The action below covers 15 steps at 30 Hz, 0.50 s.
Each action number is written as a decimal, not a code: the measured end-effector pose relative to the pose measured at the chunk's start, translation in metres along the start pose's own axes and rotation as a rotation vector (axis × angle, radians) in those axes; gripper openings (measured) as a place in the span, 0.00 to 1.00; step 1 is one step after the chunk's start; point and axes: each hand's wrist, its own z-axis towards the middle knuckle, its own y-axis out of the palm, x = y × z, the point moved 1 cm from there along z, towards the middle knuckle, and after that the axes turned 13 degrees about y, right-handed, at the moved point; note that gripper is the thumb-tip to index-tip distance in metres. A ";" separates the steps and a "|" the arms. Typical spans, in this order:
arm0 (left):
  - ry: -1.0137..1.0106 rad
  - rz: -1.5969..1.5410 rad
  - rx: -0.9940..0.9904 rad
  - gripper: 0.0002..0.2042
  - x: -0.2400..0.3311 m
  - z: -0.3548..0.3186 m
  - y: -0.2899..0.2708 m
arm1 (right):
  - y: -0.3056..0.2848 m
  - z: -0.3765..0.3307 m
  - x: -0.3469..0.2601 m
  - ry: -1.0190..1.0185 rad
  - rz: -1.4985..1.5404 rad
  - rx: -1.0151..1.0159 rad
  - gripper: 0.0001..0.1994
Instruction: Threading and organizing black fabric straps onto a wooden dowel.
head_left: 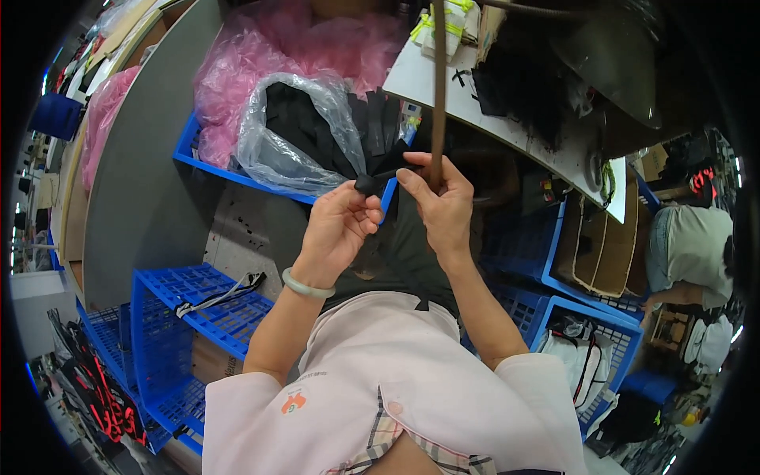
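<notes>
The black strap [368, 185], likely light, soft and limp, best pinched close to its bunched part, sits near the crate [388, 199] rim; left hand [336, 222] pinches the bunch, right hand [445, 207] its other side.

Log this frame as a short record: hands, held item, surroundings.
left hand: pinching black fabric
right hand: thumb and finger on black fabric, beside the left
left wrist: pale bangle
ahead: blue front crate, clear plastic bag of black strips, pink plastic
upper right: white tabletop
lower right: blue side crate, white items
</notes>
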 end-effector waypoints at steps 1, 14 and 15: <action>0.009 -0.008 -0.001 0.06 -0.001 -0.001 0.003 | 0.000 0.000 -0.001 -0.006 -0.007 -0.008 0.11; 0.366 0.380 0.008 0.14 -0.003 -0.002 0.012 | 0.010 0.012 0.000 -0.134 -0.077 0.186 0.06; 0.367 0.377 0.007 0.14 -0.004 -0.001 0.012 | 0.012 0.012 -0.001 -0.224 -0.125 0.215 0.06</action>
